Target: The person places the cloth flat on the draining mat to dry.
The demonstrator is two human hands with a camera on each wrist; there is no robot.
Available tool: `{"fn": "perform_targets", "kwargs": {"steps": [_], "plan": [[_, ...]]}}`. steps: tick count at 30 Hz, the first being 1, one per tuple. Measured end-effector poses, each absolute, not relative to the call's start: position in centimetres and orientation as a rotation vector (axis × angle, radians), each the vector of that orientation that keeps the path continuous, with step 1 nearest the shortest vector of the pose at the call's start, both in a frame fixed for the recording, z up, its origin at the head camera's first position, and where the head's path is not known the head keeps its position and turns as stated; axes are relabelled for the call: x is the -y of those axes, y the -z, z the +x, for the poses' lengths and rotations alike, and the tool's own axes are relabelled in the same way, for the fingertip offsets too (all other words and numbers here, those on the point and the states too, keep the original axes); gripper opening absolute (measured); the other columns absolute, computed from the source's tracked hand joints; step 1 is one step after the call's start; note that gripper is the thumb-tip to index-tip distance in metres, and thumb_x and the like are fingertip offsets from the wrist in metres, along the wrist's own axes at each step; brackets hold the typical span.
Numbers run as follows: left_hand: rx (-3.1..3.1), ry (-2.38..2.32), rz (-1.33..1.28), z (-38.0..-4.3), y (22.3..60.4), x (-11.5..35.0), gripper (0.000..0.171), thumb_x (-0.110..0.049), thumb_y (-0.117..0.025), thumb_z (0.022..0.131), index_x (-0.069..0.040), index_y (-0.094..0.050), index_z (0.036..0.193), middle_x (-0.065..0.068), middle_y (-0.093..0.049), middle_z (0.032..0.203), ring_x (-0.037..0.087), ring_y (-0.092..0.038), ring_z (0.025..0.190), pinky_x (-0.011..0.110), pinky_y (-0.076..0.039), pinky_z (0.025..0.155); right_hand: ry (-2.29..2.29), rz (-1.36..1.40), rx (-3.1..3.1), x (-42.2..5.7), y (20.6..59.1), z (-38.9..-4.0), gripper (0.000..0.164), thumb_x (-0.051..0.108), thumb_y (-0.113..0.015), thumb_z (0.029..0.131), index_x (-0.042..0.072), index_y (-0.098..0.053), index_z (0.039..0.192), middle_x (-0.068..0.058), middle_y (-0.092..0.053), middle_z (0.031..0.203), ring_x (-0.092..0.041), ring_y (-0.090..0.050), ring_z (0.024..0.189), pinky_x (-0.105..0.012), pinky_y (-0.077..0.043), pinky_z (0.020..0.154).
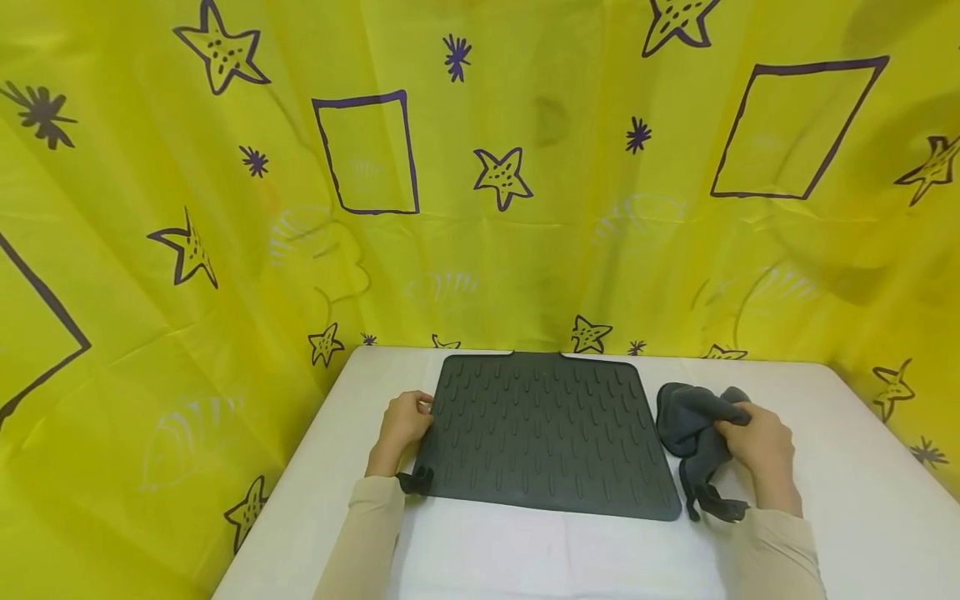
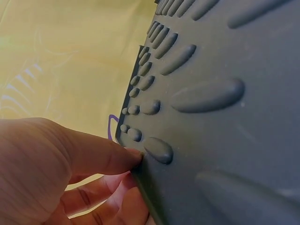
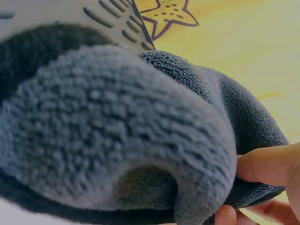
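Begins at the far left with a yellow curtain, printed with dark stars and rectangular outlines and running across the back to the far right. Next comes to a beige left sleeve and a black strap at the wrist. Pinches the left edge of a dark grey mat with the left hand, pressing the thumb on the upper face and curling fingers behind the edge. Covers the middle of the white table with this mat, with rows of raised, elongated bumps across its face. Just beside the mat's right edge, grips a bunched, fuzzy grey cloth with the right hand, between thumb and fingers. Cannot tell whether touching cloth to mat. Ends with a second black strap and a beige right sleeve.
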State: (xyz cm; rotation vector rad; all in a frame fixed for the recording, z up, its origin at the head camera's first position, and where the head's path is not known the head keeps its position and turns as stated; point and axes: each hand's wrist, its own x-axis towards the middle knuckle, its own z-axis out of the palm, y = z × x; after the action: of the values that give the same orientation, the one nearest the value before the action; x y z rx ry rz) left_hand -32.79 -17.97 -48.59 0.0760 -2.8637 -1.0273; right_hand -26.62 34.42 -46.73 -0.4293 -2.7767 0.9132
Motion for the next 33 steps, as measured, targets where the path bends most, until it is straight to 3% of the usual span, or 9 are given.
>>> {"fn": "perform_targets", "kwargs": {"steps": [8,16,19,22,26,33], "plan": [[2.875,1.003,0.077,-32.6,48.7,17.8,0.031,-0.002,-0.071,0.084,-0.004,-0.075,0.115,0.008,-0.076,0.092,0.024,-0.070,0.084,0.041,-0.055,0.075,-0.993,-0.475,2.659,-34.1,45.5,-26.1,0.040,0.014,-0.057,0.095,-0.008,-0.059,0.128,-0.040,-0.060,0.122,-0.062,-0.051,0.109,-0.060,-0.042,0.082],[2.880,0.994,0.069,-32.5,48.6,17.8,0.031,-0.003,-0.071,0.084,-0.005,-0.074,0.115,0.008,-0.076,0.094,0.026,-0.071,0.086,0.044,-0.056,0.076,-1.039,-0.414,2.590,-33.3,43.3,-25.4,0.039,0.018,-0.058,0.097,-0.005,-0.063,0.128,-0.033,-0.064,0.126,-0.036,-0.068,0.087,-0.026,-0.045,0.058],[2.878,0.993,0.070,-32.6,48.6,17.8,0.031,-0.003,-0.071,0.084,-0.005,-0.074,0.115,0.008,-0.075,0.093,0.025,-0.070,0.085,0.043,-0.055,0.076,-1.096,-0.425,2.577,-33.0,42.7,-25.4,0.041,0.022,-0.058,0.099,-0.003,-0.063,0.130,-0.033,-0.064,0.129,-0.033,-0.072,0.090,-0.023,-0.046,0.058],[2.879,0.986,0.070,-32.6,48.6,17.8,0.031,-0.003,-0.071,0.084,-0.006,-0.074,0.115,0.007,-0.075,0.092,0.024,-0.069,0.083,0.043,-0.055,0.075,-1.158,-0.407,2.556,-32.7,42.3,-25.5,0.042,0.027,-0.057,0.101,-0.001,-0.063,0.132,-0.032,-0.062,0.133,-0.013,-0.072,0.080,-0.020,-0.048,0.059],[2.881,0.978,0.072,-32.7,48.6,17.7,0.032,-0.003,-0.070,0.084,-0.006,-0.074,0.115,0.006,-0.075,0.092,0.024,-0.068,0.082,0.042,-0.055,0.074,-1.242,-0.342,2.512,-32.0,41.6,-25.4,0.044,0.030,-0.057,0.102,0.000,-0.063,0.133,-0.032,-0.061,0.134,0.017,-0.056,0.067,-0.014,-0.049,0.061],[2.878,0.975,0.082,-32.6,48.5,17.6,0.032,-0.003,-0.069,0.084,-0.006,-0.075,0.115,0.006,-0.074,0.090,0.023,-0.067,0.080,0.041,-0.054,0.073,-1.389,-0.241,2.438,-30.2,40.1,-25.1,0.045,0.031,-0.059,0.102,-0.002,-0.062,0.132,-0.030,-0.060,0.132,0.017,-0.062,0.073,-0.011,-0.052,0.066]]}}
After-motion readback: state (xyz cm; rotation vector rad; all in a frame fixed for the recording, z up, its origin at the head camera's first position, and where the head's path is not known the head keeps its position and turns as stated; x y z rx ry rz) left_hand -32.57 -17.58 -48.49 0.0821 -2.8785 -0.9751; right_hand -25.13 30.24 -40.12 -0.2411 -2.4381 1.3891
